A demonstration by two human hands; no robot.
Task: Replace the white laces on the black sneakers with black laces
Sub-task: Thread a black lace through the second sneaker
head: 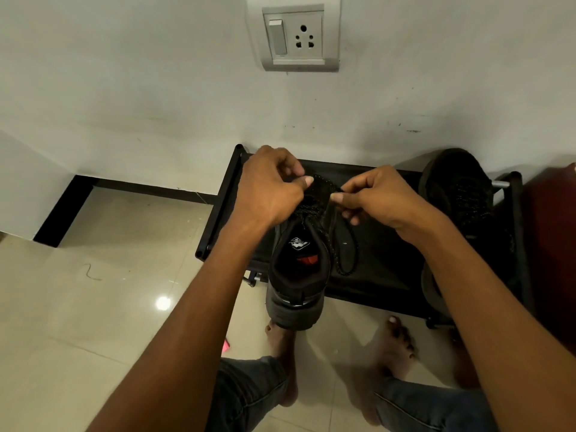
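Head view, looking down. We see a black sneaker [296,269] standing on the top shelf of a low black shoe rack [377,275], its heel toward the viewer and overhanging the rack's front edge, the toe pointing at the white wall [156,88]. A black lace [341,254] flecked with pale dots is threaded through the upper eyelets; a slack loop of it lies on the shelf just to the right of the shoe. The left hand [268,188] sits over the sneaker's forepart with fingers curled, pinching the lace near the tongue. The right hand [374,198] is beside it, thumb and forefinger nipping the lace end close to its tip. We cannot tell how far down the lacing runs, since the hands cover it. A second black sneaker [458,194] rests at the right end of the rack, apart from the first. A switch and socket plate [294,35] is set in the wall above. Bare feet [396,341] stand on the tiled floor [93,322] below.
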